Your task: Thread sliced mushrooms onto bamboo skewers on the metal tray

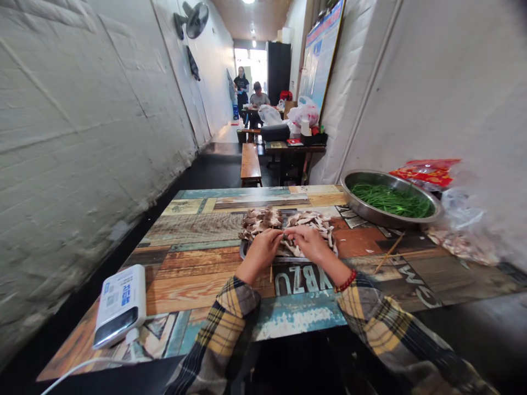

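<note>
Plaid sleeves (233, 312) sat nearside of tray (290, 259), left hand (265, 247) pinching skewer (271, 272), right hand (310, 244) pinching a small piece (285, 237) (mushroom, probably); bunched mushrooms (261, 219) tray-left looked done, loose strips (316, 220) tray-right weren't.

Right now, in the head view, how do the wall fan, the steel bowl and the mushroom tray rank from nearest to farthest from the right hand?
From the right hand:
1. Mushroom tray, just below the hand.
2. Steel bowl, on the right side of the table.
3. Wall fan, high up on the left, well beyond the table.
</note>
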Demonstrator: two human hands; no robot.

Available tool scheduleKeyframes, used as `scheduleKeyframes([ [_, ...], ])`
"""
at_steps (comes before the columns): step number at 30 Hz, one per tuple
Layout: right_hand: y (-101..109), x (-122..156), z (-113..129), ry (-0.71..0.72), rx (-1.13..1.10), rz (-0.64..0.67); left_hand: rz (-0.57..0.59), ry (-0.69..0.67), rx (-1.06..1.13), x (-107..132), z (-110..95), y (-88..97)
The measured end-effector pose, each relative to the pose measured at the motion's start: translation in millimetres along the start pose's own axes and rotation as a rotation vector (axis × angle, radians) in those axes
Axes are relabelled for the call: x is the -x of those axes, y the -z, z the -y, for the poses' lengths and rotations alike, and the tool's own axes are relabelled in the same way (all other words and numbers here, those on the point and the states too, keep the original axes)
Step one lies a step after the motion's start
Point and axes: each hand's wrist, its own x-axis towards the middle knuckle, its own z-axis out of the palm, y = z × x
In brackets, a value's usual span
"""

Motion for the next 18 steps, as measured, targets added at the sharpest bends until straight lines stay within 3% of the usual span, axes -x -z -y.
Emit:
scheduleKeyframes([
  [2, 15, -7, -3, 0.064, 0.186, -0.039, -0.054, 0.045, 0.025, -1, 5, -2.2],
  [5, 24, -17, -5, 0.175, 0.423, 0.043, -0.145, 0.121, 0.086, -2, 9, -5.0],
  [8, 18, -28, -3, 0.219, 0.553, 0.115, -0.197, 0.16, 0.133, -3, 10, -6.8],
  [13, -2, -41, 2, 0.147, 0.759, 0.191, -0.218, 0.184, 0.161, -3, 12, -7.9],
  [18, -15, -41, 5, 0.109, 0.794, 0.24, -0.228, 0.213, 0.181, -2, 13, -8.5],
])
